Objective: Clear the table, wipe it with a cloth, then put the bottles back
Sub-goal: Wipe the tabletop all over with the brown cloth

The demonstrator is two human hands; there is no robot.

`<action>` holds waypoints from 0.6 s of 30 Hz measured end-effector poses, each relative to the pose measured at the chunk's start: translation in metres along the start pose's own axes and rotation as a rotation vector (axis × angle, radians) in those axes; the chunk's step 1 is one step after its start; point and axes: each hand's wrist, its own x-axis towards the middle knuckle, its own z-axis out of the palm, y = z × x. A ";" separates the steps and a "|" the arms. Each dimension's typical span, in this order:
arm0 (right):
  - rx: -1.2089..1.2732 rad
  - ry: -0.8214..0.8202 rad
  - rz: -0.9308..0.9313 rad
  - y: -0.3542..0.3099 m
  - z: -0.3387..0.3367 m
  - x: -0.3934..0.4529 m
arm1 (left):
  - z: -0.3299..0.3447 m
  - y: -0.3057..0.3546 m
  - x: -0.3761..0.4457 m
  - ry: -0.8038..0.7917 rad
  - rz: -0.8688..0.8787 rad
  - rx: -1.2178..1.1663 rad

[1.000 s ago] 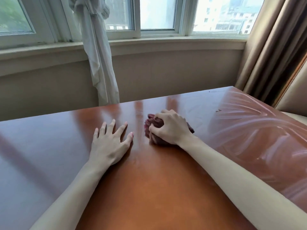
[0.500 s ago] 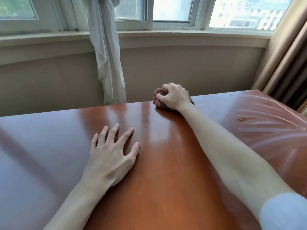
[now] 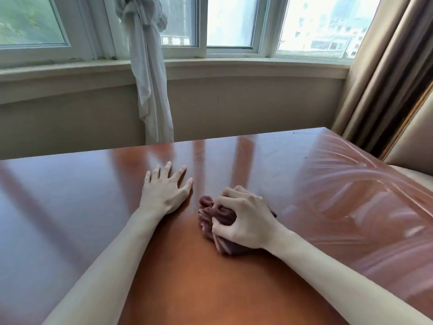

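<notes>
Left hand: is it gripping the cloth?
No, the left hand lies flat with fingers spread on the bare table, while the right hand grips the bunched cloth.

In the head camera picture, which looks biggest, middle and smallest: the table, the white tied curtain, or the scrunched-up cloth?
1. table, filling the lower half of the picture.
2. white tied curtain; it hangs farther away, so its true size is unsure.
3. cloth, bunched up and partly hidden under the right hand.
</notes>
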 end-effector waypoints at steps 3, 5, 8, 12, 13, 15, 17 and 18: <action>-0.043 0.033 0.114 0.030 0.005 0.043 | 0.002 0.000 0.000 0.023 0.005 -0.004; -0.077 0.064 0.222 0.059 0.016 0.088 | 0.005 -0.001 0.000 0.043 0.006 -0.015; -0.132 0.129 0.345 0.102 0.037 0.160 | 0.010 -0.002 0.004 0.076 -0.002 -0.009; -0.174 0.167 0.447 0.148 0.056 0.238 | 0.013 -0.005 0.008 0.085 -0.011 0.007; -0.176 0.173 0.460 0.155 0.058 0.249 | 0.012 -0.005 0.008 0.086 -0.015 0.012; -0.189 0.183 0.473 0.160 0.059 0.254 | 0.011 -0.004 0.010 0.079 -0.019 0.007; -0.193 0.177 0.451 0.148 0.058 0.240 | 0.010 -0.002 0.010 0.069 -0.016 0.000; -0.184 0.163 0.424 0.135 0.056 0.226 | 0.009 -0.002 0.009 0.068 -0.016 -0.004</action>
